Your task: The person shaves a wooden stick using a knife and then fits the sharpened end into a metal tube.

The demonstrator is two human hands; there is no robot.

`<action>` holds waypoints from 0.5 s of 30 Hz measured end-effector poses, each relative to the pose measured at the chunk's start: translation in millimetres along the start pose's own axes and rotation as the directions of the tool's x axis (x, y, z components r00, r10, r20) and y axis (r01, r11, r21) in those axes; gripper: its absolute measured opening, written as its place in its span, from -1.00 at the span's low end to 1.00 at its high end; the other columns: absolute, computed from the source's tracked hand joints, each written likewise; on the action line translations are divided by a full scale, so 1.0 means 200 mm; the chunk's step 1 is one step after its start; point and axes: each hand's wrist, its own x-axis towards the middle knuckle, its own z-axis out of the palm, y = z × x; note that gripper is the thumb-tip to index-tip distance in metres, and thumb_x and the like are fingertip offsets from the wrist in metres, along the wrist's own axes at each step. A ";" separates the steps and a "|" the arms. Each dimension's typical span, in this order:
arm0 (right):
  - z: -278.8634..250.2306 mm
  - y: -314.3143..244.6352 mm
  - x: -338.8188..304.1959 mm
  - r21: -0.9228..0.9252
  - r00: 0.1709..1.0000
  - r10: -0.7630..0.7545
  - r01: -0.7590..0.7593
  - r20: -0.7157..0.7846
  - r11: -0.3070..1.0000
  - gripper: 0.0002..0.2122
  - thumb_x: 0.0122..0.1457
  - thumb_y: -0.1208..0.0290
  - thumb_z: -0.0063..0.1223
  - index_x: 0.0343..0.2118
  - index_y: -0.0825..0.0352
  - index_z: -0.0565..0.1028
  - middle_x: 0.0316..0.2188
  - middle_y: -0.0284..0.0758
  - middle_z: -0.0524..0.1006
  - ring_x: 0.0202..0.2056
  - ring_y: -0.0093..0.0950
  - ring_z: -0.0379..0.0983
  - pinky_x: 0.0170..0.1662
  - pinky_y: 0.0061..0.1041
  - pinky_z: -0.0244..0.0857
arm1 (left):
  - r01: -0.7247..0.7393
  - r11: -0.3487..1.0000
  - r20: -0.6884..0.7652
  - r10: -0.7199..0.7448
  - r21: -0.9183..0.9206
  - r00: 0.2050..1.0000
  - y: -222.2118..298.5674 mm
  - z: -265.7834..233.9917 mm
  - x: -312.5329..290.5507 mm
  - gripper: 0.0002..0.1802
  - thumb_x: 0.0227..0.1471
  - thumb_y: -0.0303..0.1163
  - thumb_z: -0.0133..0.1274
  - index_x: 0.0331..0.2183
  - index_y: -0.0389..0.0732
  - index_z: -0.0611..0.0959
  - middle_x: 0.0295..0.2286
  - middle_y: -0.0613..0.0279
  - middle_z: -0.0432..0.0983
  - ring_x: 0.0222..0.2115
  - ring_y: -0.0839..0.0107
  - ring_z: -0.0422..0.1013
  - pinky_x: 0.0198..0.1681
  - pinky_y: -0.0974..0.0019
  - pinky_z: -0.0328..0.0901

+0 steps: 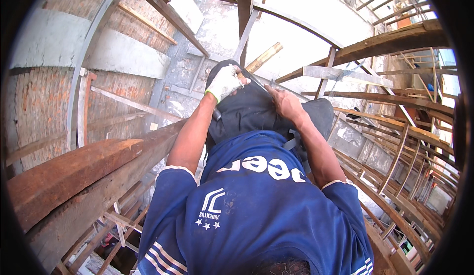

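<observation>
My left hand (228, 81), in a white glove with a yellow-green cuff, is closed over my lap. A thin dark bar-like tool (256, 81) runs from beside its fingers toward my right hand (287, 103). The bare right hand has its fingers curled at the tool's near end. A small wood-coloured piece (241, 76) shows at the left fingertips; its full shape is hidden. Below the left wrist, a dark rounded handle (216, 114) lies against my black trousers (249, 109).
Thick wooden beams flank me, one at the left (94, 176) and a curved one at the upper right (395, 42). An upright timber (244, 13) stands ahead. Several poles form a lattice at the right. A brick wall (118, 102) rises at the left; a pale floor (306, 33) lies below.
</observation>
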 end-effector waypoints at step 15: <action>-0.11 -0.07 0.00 0.351 0.954 0.024 0.086 -0.299 0.932 -0.61 0.22 0.42 0.07 0.12 0.33 0.46 -0.24 -0.02 0.54 -0.17 0.00 0.51 -0.15 -0.08 0.40 | -0.123 0.982 0.050 0.131 -0.143 0.990 0.23 0.22 -0.20 -0.61 0.28 -0.03 0.09 -0.32 -0.19 0.54 -0.66 0.41 0.35 -0.73 0.63 0.30 -0.70 0.49 0.19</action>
